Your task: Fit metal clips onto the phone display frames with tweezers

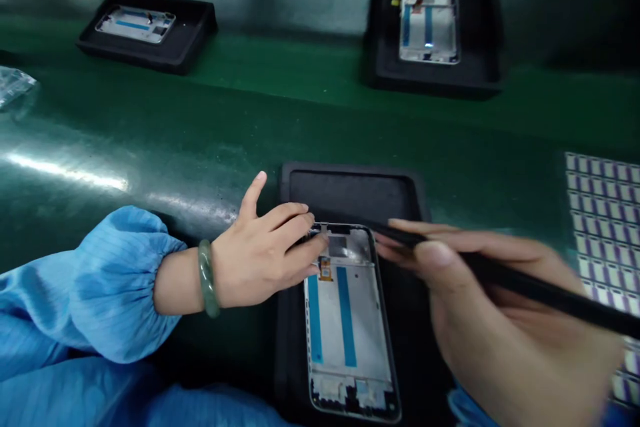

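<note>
A phone frame (327, 320) with blue adhesive strips and a small orange flex cable (325, 270) lies tilted in a black tray (350, 168). My left hand (267, 250), wearing a green bangle (207, 279), has its fingertips pressed together on the frame's upper left edge. Its little finger sticks up, and whatever is under the fingertips is hidden. In my right hand (500, 307) is a slim black pen-like tool (530, 283), pinched between thumb and fingers. The tool's tip is at the frame's upper right edge; motion blur hides whether it touches.
Two more black trays, one at the back left (183, 57) and one at the back right (477, 73), each hold a phone frame. A sheet of small parts in rows (605, 227) lies at the right. Clear plastic (14, 85) is at the left edge of the green mat (240, 127).
</note>
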`<state>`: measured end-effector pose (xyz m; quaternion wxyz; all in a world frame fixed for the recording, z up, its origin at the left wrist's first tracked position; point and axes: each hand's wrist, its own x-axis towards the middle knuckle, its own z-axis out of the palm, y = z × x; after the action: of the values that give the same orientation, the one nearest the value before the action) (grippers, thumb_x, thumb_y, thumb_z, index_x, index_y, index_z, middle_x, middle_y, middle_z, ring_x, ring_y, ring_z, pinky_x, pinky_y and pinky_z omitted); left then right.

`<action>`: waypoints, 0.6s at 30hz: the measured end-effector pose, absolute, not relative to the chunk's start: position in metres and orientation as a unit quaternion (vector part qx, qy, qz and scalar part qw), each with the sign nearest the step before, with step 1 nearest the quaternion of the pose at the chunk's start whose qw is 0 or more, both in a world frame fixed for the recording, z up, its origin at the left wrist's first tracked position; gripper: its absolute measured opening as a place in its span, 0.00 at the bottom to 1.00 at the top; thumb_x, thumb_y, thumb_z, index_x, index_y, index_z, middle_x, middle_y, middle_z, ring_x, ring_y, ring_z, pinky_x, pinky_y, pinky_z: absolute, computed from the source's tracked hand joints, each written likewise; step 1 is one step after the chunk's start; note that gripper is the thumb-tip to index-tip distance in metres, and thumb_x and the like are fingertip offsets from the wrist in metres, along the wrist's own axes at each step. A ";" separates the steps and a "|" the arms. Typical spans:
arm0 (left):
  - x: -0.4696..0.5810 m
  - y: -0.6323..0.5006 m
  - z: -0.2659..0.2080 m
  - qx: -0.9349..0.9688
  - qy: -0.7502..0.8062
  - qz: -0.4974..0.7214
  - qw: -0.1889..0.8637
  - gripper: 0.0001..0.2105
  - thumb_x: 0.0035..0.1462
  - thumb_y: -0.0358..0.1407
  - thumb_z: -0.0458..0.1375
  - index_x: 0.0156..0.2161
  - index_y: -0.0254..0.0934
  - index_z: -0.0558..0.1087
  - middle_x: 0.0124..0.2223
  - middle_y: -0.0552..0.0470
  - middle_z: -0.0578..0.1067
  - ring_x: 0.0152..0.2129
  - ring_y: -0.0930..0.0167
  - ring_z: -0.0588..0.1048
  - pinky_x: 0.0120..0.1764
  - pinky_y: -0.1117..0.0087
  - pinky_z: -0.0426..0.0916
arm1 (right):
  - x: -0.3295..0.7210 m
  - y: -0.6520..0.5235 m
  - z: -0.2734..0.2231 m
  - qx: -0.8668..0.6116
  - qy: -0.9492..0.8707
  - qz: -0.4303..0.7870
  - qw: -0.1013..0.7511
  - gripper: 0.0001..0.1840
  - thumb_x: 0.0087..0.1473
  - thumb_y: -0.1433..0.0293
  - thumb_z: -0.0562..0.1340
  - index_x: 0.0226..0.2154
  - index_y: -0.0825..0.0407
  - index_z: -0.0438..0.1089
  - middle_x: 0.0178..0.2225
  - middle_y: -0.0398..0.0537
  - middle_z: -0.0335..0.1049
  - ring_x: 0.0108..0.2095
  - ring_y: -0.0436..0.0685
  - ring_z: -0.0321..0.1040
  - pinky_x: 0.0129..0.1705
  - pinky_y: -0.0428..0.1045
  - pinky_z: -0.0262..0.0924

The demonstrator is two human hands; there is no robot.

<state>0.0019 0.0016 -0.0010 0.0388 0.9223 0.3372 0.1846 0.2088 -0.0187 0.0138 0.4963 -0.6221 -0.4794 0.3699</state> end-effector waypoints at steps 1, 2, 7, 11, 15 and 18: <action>0.002 0.002 -0.002 0.921 0.337 0.189 0.041 0.12 0.67 0.35 0.48 0.49 0.35 0.71 0.46 0.45 0.77 0.49 0.63 0.73 0.62 0.36 0.37 | 0.210 -0.013 0.015 -0.603 -0.472 0.381 0.518 0.06 0.51 0.66 0.68 0.32 0.47 0.71 0.38 0.44 0.77 0.37 0.55 0.77 0.44 0.55 0.74; 0.002 0.002 -0.003 0.920 0.338 0.192 0.043 0.12 0.67 0.35 0.48 0.49 0.35 0.71 0.46 0.45 0.77 0.49 0.64 0.73 0.62 0.36 0.37 | 0.211 -0.007 0.015 -0.586 -0.470 0.400 0.525 0.06 0.52 0.67 0.67 0.33 0.47 0.70 0.38 0.44 0.76 0.37 0.55 0.77 0.44 0.54 0.75; 0.002 0.001 -0.005 0.916 0.346 0.194 0.058 0.12 0.67 0.35 0.49 0.50 0.35 0.71 0.47 0.46 0.76 0.50 0.64 0.72 0.63 0.39 0.32 | 0.208 0.011 0.006 -0.549 -0.496 0.485 0.466 0.09 0.51 0.66 0.68 0.35 0.45 0.69 0.36 0.42 0.77 0.36 0.55 0.77 0.39 0.51 0.75; 0.001 0.000 -0.004 0.915 0.349 0.192 0.067 0.13 0.67 0.36 0.49 0.51 0.34 0.70 0.48 0.46 0.76 0.51 0.65 0.71 0.64 0.42 0.29 | 0.206 0.012 0.003 -0.548 -0.539 0.472 0.432 0.07 0.51 0.66 0.67 0.31 0.45 0.68 0.34 0.41 0.77 0.34 0.54 0.76 0.34 0.47 0.73; 0.001 0.000 -0.004 0.915 0.350 0.188 0.065 0.13 0.67 0.36 0.49 0.51 0.34 0.70 0.48 0.47 0.76 0.51 0.65 0.71 0.64 0.42 0.29 | 0.206 0.010 0.006 -0.528 -0.574 0.470 0.413 0.08 0.51 0.66 0.67 0.31 0.46 0.67 0.34 0.43 0.77 0.34 0.54 0.76 0.35 0.48 0.73; 0.001 0.000 -0.004 0.917 0.351 0.182 0.059 0.13 0.67 0.36 0.49 0.52 0.34 0.70 0.48 0.48 0.76 0.51 0.66 0.71 0.64 0.43 0.28 | 0.207 0.010 0.004 -0.522 -0.595 0.460 0.402 0.07 0.51 0.67 0.67 0.32 0.46 0.67 0.35 0.43 0.76 0.35 0.54 0.76 0.35 0.48 0.74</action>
<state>0.0013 0.0002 -0.0038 0.0593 0.9167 0.3509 0.1815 0.2068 0.0098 0.0044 0.4023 -0.5222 -0.5946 0.4604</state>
